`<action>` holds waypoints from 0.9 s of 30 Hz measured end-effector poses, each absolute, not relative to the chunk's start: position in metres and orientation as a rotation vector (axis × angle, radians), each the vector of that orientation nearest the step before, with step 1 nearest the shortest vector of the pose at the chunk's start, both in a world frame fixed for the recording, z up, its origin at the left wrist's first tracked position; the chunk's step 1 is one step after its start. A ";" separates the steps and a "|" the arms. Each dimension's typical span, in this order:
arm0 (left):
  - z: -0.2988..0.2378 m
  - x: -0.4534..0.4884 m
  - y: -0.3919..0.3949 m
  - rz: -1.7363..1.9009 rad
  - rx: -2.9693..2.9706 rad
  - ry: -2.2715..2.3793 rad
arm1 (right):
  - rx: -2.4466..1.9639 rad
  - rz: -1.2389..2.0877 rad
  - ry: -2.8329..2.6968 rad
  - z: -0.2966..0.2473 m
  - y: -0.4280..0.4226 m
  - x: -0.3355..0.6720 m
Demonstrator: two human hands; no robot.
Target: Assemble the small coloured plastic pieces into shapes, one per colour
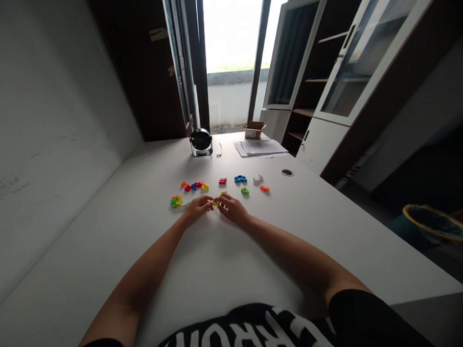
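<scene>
My left hand point(199, 208) and my right hand point(233, 210) meet over the middle of the white table point(205, 277). Between their fingertips is a small yellow plastic piece point(216, 203), pinched from both sides; its exact shape is too small to make out. Just beyond my right fingers lies another bit of yellow point(223, 193), partly covered. Left of my left hand sits a cluster of green, orange and yellow pieces point(175, 201). Farther out are mixed red, blue, orange and yellow pieces point(195, 186). A green piece point(245, 191) lies right of my right hand.
Behind are red pieces point(222, 181), blue pieces point(240, 179), white pieces point(258, 179) and an orange piece point(265, 189). A round black device point(201, 142), papers point(261, 147) and an open cardboard box point(254, 130) stand at the far end. A cable hole point(287, 172) is at right.
</scene>
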State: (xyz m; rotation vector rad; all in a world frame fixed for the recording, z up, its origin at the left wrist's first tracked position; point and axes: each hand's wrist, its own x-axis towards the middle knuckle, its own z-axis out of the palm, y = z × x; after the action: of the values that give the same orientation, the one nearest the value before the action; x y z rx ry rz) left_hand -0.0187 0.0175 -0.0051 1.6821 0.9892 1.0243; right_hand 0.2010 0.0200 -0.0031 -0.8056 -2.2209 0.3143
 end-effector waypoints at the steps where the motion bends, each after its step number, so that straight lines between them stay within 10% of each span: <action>1: -0.005 -0.019 0.017 1.023 1.686 0.989 | -0.807 0.322 -2.219 -0.003 0.020 0.201; 27: -0.004 -0.017 0.015 1.051 1.654 0.966 | -0.849 0.427 -2.161 0.001 0.018 0.200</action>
State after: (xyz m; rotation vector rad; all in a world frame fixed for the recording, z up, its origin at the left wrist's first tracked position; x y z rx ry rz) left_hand -0.0173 0.0154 -0.0041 1.6544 0.9657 1.0507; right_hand 0.2005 0.0178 0.0012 -0.8487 -2.1606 0.4269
